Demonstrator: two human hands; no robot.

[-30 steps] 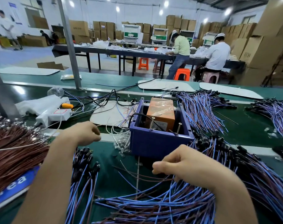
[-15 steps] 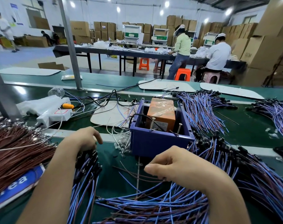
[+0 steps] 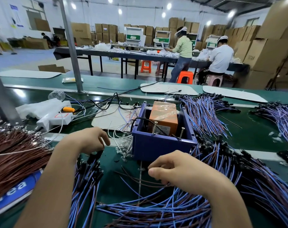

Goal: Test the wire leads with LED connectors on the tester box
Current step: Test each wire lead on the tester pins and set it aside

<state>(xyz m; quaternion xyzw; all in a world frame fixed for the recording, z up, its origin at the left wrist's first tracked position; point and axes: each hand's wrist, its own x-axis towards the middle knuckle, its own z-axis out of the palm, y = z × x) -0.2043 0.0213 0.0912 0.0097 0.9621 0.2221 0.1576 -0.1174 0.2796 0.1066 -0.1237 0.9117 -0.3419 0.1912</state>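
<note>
Blue-and-brown leads [image 3: 156,206] lie heaped on the green table [image 3: 114,190], just in front of the blue box [image 3: 163,147]. The box stands mid-table with an orange unit [image 3: 163,118] inside. My right grip [image 3: 179,168] hangs curled over the heap, thumb near forefinger; whether it pinches a lead I cannot tell. My left grip [image 3: 89,140], fingers bent, touches the black connectors [image 3: 94,162] of a second bundle [image 3: 84,186] left of the box; I cannot tell if it holds one. Brown wires [image 3: 13,158] pile at the far left, with a white power strip [image 3: 57,120] behind them. A third bundle [image 3: 204,112] fans out right of the box.
</note>
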